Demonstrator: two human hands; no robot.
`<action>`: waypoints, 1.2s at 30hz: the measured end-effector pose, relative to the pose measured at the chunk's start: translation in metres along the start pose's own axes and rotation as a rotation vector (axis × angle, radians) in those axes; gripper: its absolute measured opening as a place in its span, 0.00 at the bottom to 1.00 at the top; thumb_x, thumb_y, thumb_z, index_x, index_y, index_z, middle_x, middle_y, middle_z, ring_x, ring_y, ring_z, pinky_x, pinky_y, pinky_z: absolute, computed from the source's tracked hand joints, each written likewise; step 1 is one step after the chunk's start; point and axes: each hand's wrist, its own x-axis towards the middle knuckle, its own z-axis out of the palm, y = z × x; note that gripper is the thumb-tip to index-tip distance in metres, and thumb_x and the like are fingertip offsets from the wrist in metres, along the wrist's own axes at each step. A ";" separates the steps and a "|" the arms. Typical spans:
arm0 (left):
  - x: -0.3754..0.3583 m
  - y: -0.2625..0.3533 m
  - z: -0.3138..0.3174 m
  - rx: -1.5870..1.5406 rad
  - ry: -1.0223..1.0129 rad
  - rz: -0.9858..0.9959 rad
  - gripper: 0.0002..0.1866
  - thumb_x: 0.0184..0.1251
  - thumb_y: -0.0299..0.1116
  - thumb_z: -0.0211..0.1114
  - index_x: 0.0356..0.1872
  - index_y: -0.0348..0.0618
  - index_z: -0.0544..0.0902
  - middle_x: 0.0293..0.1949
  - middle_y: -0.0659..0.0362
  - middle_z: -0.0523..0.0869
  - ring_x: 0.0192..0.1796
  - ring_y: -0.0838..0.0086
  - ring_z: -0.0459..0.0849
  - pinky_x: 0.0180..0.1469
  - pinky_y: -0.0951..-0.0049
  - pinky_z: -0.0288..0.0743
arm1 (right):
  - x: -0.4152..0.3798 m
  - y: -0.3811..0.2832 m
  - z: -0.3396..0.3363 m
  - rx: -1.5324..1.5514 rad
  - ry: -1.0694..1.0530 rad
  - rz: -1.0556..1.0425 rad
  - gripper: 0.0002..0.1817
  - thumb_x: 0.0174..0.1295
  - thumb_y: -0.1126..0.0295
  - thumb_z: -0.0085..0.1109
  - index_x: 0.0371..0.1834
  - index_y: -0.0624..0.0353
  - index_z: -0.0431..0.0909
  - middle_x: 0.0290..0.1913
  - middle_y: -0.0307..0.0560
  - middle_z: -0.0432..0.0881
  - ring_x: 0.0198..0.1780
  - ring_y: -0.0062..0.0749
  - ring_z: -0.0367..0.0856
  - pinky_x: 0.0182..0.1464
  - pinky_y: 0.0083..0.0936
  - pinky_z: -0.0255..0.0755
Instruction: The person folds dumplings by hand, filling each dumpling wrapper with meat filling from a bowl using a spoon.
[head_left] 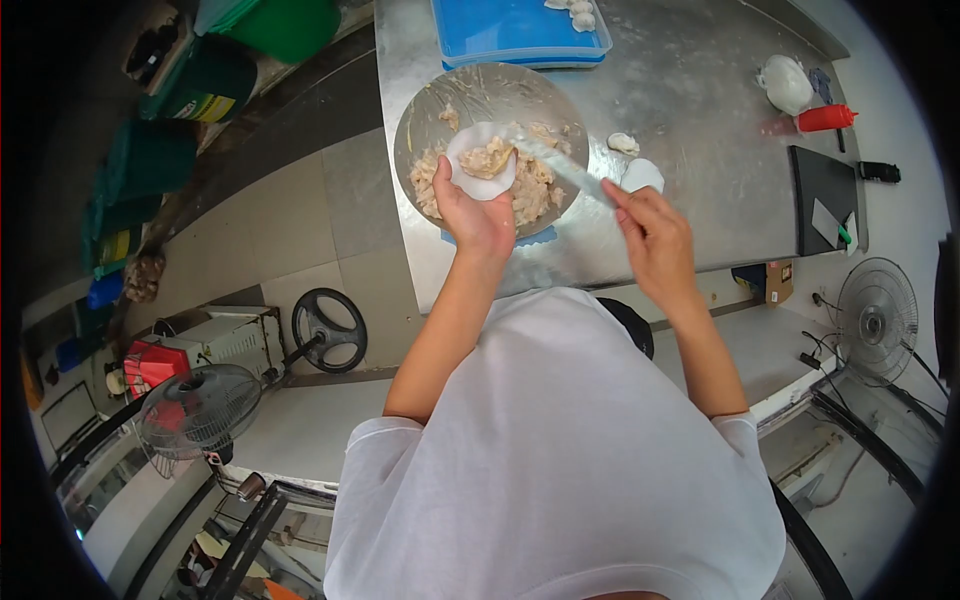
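Observation:
Over a large round metal bowl (480, 85) of pale, chunky filling (538, 195), my left hand (480, 222) holds a round white wrapper (463, 143) on its palm and fingers. A mound of filling (486, 158) sits on the wrapper. My right hand (658, 240) is closed on the handle end of a flat spatula (560, 163), whose far end reaches over the bowl near the wrapper's right edge. Just right of the bowl, a white wrapper (643, 176) and a small folded dumpling (623, 144) lie on the metal table (720, 110).
A blue tray (490, 30) with several dumplings (578, 12) stands behind the bowl. At the right are a white bag-like item (785, 85), a red bottle (826, 118) and a black board (820, 190). A blue cloth (535, 237) shows under the bowl.

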 end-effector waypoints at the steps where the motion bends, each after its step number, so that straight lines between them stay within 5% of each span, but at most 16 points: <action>1: -0.001 -0.001 0.003 -0.013 -0.007 0.009 0.27 0.76 0.48 0.45 0.65 0.37 0.67 0.66 0.49 0.71 0.70 0.57 0.68 0.71 0.50 0.63 | -0.002 -0.003 0.006 0.025 -0.011 -0.001 0.20 0.61 0.81 0.57 0.55 0.51 0.84 0.32 0.43 0.79 0.28 0.36 0.78 0.32 0.29 0.72; 14: 0.002 -0.015 -0.013 -0.144 0.014 -0.018 0.37 0.70 0.53 0.47 0.70 0.32 0.61 0.69 0.46 0.68 0.71 0.53 0.66 0.72 0.50 0.62 | -0.020 0.007 0.021 -0.433 0.122 -0.112 0.23 0.57 0.79 0.60 0.55 0.44 0.84 0.34 0.36 0.79 0.24 0.34 0.79 0.25 0.30 0.73; 22: 0.003 -0.003 -0.011 -0.073 -0.035 0.029 0.36 0.70 0.52 0.46 0.70 0.33 0.62 0.68 0.46 0.68 0.70 0.53 0.67 0.72 0.50 0.63 | -0.014 0.016 0.019 -0.137 0.153 -0.075 0.23 0.56 0.80 0.60 0.54 0.46 0.84 0.34 0.36 0.80 0.24 0.34 0.78 0.25 0.29 0.71; 26: -0.003 -0.001 -0.006 -0.101 -0.039 -0.005 0.36 0.70 0.52 0.45 0.70 0.33 0.62 0.68 0.47 0.69 0.71 0.54 0.67 0.72 0.52 0.63 | -0.027 0.004 0.025 -0.174 0.039 -0.145 0.22 0.56 0.80 0.60 0.54 0.47 0.84 0.34 0.36 0.80 0.23 0.34 0.78 0.24 0.29 0.70; 36: -0.002 -0.005 -0.012 -0.062 -0.045 -0.001 0.34 0.71 0.52 0.46 0.69 0.36 0.63 0.67 0.50 0.70 0.69 0.58 0.69 0.70 0.55 0.64 | -0.024 0.009 0.029 -0.157 0.178 -0.068 0.23 0.56 0.80 0.61 0.55 0.46 0.84 0.34 0.36 0.79 0.23 0.34 0.77 0.23 0.29 0.70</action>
